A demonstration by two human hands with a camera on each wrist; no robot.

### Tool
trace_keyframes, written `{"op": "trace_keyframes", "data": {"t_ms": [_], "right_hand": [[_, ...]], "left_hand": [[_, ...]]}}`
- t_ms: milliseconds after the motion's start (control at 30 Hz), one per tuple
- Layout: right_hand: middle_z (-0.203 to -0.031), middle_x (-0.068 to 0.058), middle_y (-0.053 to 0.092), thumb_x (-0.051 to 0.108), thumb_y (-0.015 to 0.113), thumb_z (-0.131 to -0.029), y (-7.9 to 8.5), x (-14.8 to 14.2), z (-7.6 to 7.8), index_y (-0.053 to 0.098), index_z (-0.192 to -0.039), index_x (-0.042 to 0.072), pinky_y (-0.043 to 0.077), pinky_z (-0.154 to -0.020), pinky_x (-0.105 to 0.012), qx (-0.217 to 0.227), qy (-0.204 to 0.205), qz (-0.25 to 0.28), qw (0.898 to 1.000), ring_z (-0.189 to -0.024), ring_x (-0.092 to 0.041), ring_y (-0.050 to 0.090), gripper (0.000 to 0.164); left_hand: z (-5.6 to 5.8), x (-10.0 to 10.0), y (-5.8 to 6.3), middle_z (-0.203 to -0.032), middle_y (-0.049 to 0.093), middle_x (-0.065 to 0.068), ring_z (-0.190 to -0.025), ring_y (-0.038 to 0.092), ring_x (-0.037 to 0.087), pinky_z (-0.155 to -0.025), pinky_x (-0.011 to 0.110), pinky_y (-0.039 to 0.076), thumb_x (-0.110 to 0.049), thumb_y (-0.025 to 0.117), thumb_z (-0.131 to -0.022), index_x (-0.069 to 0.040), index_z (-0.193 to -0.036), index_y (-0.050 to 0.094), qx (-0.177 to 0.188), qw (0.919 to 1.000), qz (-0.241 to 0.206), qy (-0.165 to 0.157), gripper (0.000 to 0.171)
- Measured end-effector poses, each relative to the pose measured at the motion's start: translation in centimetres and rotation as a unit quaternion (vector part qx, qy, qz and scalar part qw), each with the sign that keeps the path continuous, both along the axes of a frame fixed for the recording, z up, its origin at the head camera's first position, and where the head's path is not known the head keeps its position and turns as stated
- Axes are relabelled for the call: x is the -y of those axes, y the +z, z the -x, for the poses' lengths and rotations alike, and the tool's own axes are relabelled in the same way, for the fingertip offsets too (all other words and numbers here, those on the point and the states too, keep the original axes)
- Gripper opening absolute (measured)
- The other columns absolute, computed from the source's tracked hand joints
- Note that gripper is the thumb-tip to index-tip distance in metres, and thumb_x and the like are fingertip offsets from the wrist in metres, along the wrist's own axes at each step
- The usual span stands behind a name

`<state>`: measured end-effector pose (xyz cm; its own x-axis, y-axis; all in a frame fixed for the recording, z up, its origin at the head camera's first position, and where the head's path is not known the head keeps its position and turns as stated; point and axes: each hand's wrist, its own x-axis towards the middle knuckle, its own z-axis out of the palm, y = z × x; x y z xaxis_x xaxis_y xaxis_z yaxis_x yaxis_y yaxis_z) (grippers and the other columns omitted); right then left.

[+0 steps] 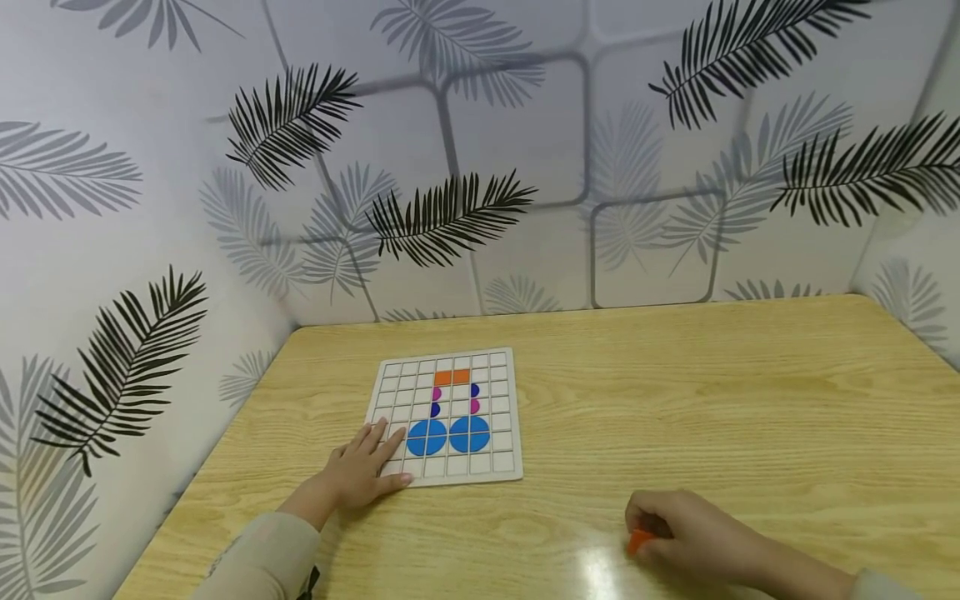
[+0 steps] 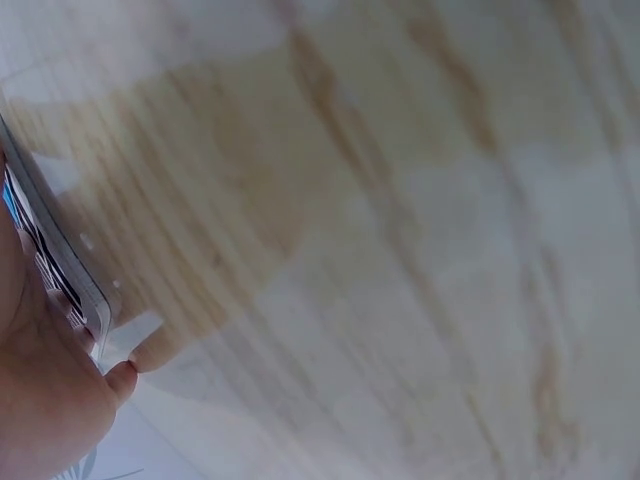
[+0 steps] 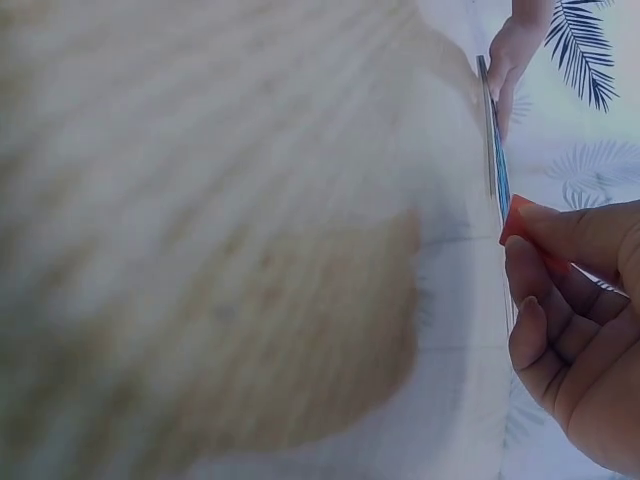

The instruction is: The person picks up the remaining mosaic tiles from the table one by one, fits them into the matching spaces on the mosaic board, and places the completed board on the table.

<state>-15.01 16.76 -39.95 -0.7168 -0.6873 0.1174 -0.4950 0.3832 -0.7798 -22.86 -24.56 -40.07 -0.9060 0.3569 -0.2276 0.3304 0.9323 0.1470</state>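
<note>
A white gridded board (image 1: 501, 462) lies flat on the table, left of centre in the head view. My left hand (image 1: 358, 471) rests with spread fingers on its lower left corner. Two orange squares (image 1: 452, 377) sit side by side near the board's top. Below them are pink half-circles (image 1: 437, 392) and dark blue half-circles (image 1: 475, 390) in two columns. Two blue discs (image 1: 427, 437), each made of quarter pieces, lie at the columns' feet. Right of the board, my right hand (image 1: 693, 533) pinches an orange piece (image 3: 514, 218) between thumb and fingers; its full shape is partly hidden.
The wood-grain table (image 1: 675, 392) stretches far to the right of the board. Behind it and on the left stand walls with leaf-patterned paper (image 1: 525, 250). A bright light reflection shows on the tabletop near the front edge of the head view.
</note>
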Motion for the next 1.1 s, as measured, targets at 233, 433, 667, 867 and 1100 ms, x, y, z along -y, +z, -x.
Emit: {"op": "trace_keyframes", "data": {"t_ms": [233,433,667,867,1100], "right_hand": [[-0.078,0.009,0.056,0.003,0.058,-0.08,0.7,1.3,1.4,0.054,-0.087,0.01,0.044,-0.056,-0.022,0.016,0.004,0.004,1.0,-0.066,-0.002,0.05,0.011],[-0.08,0.005,0.057,0.004,0.056,-0.082,0.9,2.5,2.9,0.056,-0.09,0.008,0.045,-0.059,-0.023,0.046,-0.012,0.01,0.999,-0.068,-0.008,0.053,0.008],[-0.079,0.003,0.058,0.006,0.054,-0.085,1.1,4.3,5.0,0.058,-0.092,0.005,0.044,-0.058,-0.023,0.029,-0.03,-0.006,0.999,-0.065,-0.01,0.053,0.008],[-0.08,0.001,0.059,0.003,0.053,-0.084,1.6,6.1,7.0,0.058,-0.092,0.004,0.045,-0.058,-0.023,0.005,-0.039,0.003,0.999,-0.069,-0.016,0.056,0.009],[-0.079,0.002,0.059,0.002,0.055,-0.083,1.8,8.2,9.2,0.059,-0.09,0.005,0.043,-0.061,-0.024,-0.027,-0.071,-0.015,0.997,-0.07,-0.012,0.052,0.008]], "left_hand": [[0.3,0.5,-0.6,-0.141,0.011,0.017,-0.127,0.007,0.036,-0.09,0.059,0.016,-0.061,0.036,-0.081,-0.012,-0.138,0.021,-0.001,1.0,-0.001,0.001,0.077],[0.4,0.4,-0.7,-0.141,0.012,0.017,-0.127,0.008,0.036,-0.089,0.058,0.018,-0.06,0.038,-0.081,-0.013,-0.138,0.023,-0.007,1.0,0.001,0.001,0.075],[0.1,0.1,-0.1,-0.141,0.013,0.016,-0.127,0.009,0.036,-0.09,0.058,0.018,-0.057,0.041,-0.082,-0.014,-0.138,0.024,-0.003,1.0,0.0,0.007,0.072],[0.1,0.1,-0.1,-0.141,0.013,0.016,-0.127,0.009,0.036,-0.089,0.059,0.018,-0.057,0.041,-0.082,-0.014,-0.138,0.024,-0.007,1.0,-0.003,0.005,0.073],[0.1,0.0,0.0,-0.142,0.012,0.015,-0.127,0.008,0.035,-0.09,0.059,0.018,-0.059,0.039,-0.081,-0.016,-0.138,0.023,-0.004,1.0,0.003,0.007,0.073]]}}
